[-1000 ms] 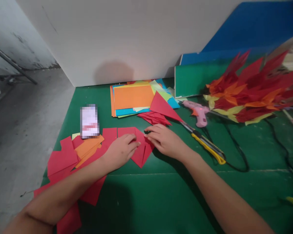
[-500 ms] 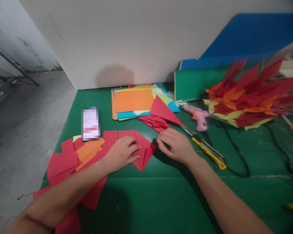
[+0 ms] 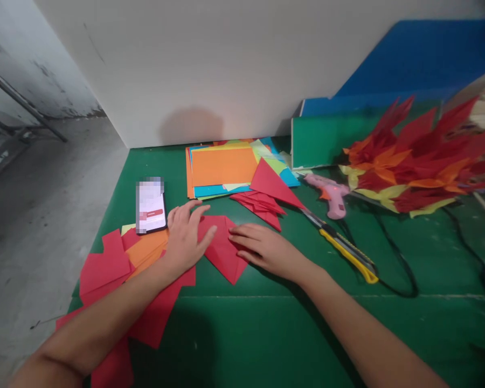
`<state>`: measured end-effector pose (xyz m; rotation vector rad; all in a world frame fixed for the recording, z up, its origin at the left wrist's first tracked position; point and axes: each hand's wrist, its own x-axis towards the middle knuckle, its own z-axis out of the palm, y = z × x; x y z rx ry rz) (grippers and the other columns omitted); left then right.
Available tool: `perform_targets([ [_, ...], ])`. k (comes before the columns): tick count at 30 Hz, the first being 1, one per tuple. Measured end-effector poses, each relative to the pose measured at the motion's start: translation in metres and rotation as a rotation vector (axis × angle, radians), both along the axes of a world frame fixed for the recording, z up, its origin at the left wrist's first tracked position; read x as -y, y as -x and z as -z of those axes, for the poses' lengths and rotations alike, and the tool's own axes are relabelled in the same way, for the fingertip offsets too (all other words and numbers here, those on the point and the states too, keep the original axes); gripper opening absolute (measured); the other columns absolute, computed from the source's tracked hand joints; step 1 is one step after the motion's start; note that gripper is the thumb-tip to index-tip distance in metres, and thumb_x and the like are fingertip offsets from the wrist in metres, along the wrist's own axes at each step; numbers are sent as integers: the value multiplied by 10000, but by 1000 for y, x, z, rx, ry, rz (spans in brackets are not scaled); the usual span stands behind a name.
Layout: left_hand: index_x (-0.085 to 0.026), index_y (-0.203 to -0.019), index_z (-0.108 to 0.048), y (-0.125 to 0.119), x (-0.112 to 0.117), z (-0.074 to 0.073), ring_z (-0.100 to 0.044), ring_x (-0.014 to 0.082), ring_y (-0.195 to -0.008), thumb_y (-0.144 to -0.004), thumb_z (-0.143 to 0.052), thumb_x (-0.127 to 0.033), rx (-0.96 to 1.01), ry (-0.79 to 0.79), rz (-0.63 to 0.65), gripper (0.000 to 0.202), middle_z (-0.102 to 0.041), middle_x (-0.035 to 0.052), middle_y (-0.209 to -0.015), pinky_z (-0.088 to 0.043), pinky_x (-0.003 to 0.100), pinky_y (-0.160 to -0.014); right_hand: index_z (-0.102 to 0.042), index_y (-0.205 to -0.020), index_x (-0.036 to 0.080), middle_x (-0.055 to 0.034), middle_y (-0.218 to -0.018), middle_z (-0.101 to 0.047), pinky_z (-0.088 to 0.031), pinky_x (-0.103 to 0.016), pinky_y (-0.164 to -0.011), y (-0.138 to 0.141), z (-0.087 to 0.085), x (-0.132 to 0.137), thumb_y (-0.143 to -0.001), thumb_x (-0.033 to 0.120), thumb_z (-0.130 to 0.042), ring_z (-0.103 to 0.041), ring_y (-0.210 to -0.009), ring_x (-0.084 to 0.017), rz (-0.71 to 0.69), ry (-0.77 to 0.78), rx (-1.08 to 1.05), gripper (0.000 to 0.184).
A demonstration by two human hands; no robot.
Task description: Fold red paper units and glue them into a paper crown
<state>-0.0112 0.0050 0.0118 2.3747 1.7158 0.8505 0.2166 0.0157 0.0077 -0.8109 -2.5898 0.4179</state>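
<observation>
A partly folded sheet of red paper [image 3: 222, 248] lies on the green table between my hands. My right hand [image 3: 264, 248] rests flat on the paper's right side, fingers stretched out and covering that corner. At the left, my left hand [image 3: 186, 231] is spread, its thumb over the paper's left edge and its fingers pointing toward the back; whether it touches the sheet I cannot tell. Just behind are folded red pieces [image 3: 261, 205] and a red paper triangle [image 3: 272, 183]. Neither hand holds anything.
Red scraps [image 3: 105, 269] and orange pieces [image 3: 147, 250] lie left, beside a phone [image 3: 151, 207]. Behind is a stack of coloured paper [image 3: 224, 167]. At right are a yellow utility knife [image 3: 347, 253], a pink glue gun [image 3: 329, 194] with a black cord, and red-orange paper flowers [image 3: 420, 161].
My left hand has lifted off the paper's middle and moved left, its fingers spreading. My right hand has slid left onto the sheet and flattened; the right-hand corner is now folded or covered.
</observation>
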Motion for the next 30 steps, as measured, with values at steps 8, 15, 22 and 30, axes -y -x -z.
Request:
perform_targets([
  [8, -224, -1308, -370, 1, -3, 9, -499, 259, -1122, -872, -572, -320, 169, 98, 76, 489, -426, 131, -1253, -453, 447, -905, -642, -1164, 132, -127, -1185, -658, -523, -425, -915, -6, 1, -2, -936, 272, -477, -603, -1067, -249, -1, -128, 69, 314],
  [15, -255, -1215, -408, -5, -1, 16, -525, 64, -749, -812, -573, -140, 655, 125, 66, 450, -345, 78, -1230, -508, 252, -694, -649, -1168, 191, -95, -1206, -647, -509, -412, -900, -3, 0, -2, -944, 276, -468, -574, -1077, -232, -23, -112, 88, 300],
  [22, -221, -1073, -461, -4, -6, 17, -526, 88, -755, -764, -584, -137, 840, 336, 13, 343, -474, 43, -1076, -472, 214, -636, -579, -1272, 254, -35, -1322, -583, -467, -433, -907, -1, 0, -1, -959, 268, -428, -525, -1112, -243, -27, -84, 186, 347],
  [30, -215, -1038, -454, -5, -10, 17, -509, 85, -733, -736, -605, -156, 908, 307, -44, 343, -450, 31, -1026, -440, 221, -620, -502, -1352, 262, -17, -1400, -513, -416, -434, -949, 1, -2, 1, -958, 239, -403, -498, -1134, -239, -28, -55, 196, 406],
])
